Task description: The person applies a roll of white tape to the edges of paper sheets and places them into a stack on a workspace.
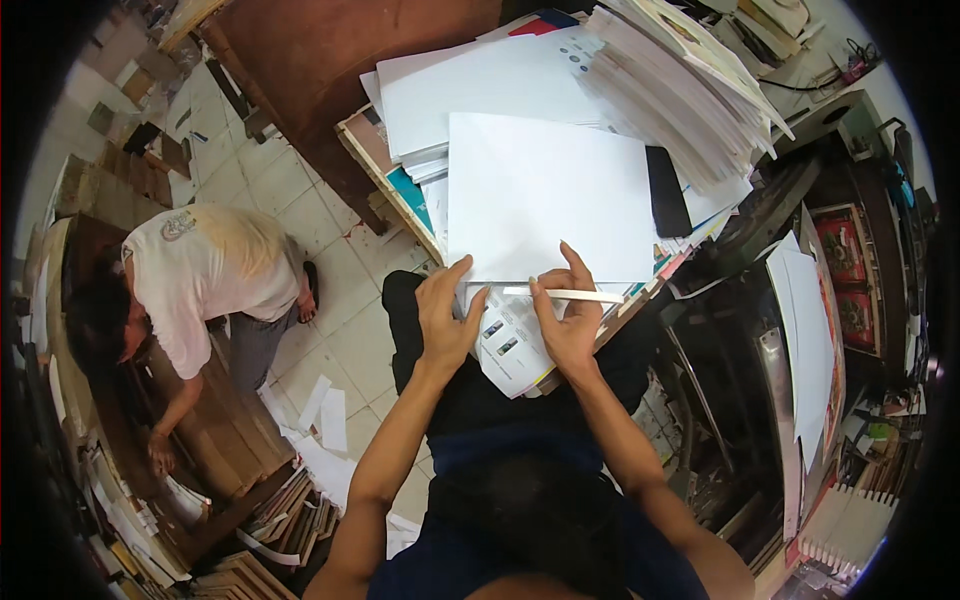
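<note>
A large blank white sheet (550, 195) lies on top of the stacked paper in front of me. At its near left corner rests my left hand (447, 312), thumb and fingers apart, fingertips touching the edge. My right hand (568, 318) is closed on a slim white strip (590, 296), which runs along the sheet's near edge; whether it is paper or a flat tool I cannot tell. Under both hands a printed sheet (515, 350) with small dark pictures sticks out toward my lap.
A tall fanned stack of paper (680, 90) leans at the far right, beside a dark flat object (667, 190). To the left, a person (205, 280) bends over a wooden shelf (235, 420). Paper scraps (325, 415) litter the tiled floor. Dark machinery (740, 350) stands at the right.
</note>
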`<state>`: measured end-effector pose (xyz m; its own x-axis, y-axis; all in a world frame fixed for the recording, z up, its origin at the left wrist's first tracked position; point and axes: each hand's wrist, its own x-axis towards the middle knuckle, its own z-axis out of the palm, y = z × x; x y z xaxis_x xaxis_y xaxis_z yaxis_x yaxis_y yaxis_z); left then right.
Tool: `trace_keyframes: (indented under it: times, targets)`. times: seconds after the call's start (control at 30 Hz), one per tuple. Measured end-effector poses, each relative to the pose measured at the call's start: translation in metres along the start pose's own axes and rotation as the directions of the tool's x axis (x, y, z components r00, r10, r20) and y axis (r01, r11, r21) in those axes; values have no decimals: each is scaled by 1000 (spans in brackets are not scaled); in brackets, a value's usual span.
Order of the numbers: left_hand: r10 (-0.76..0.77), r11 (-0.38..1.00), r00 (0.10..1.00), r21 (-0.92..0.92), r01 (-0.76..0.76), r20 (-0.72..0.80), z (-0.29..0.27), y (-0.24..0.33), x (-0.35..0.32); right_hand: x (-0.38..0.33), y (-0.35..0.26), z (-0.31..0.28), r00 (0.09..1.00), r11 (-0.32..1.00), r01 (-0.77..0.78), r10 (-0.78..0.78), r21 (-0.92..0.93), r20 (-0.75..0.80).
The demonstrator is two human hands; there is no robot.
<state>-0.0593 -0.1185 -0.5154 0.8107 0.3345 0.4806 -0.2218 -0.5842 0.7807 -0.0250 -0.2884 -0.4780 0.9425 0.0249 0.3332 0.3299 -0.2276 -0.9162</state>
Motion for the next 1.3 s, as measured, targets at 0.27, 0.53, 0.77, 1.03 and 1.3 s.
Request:
trace_keyframes:
  times: [0.27, 0.53, 0.77, 1.03, 1.3]
  targets:
    - [109, 993, 993, 33, -111, 49, -5, -14, 23, -14, -5, -51, 995, 997, 53, -58, -61, -82]
    - [-38, 999, 998, 25, 36, 53, 13, 4, 25, -13, 8, -52, 995, 999, -29, 31, 23, -99]
    - [-20, 963, 975, 265, -41, 223, -8, -14, 16, 4, 3, 8, 990, 986, 100, -86, -134, 110]
    - [108, 990, 964, 64, -127, 243, -9, -49, 4, 15, 11, 53, 991, 978, 92, -72, -189, 110]
    - [232, 967, 946, 56, -250, 226, -10, -56, 8, 14, 12, 62, 990, 949, 93, -56, -301, 132]
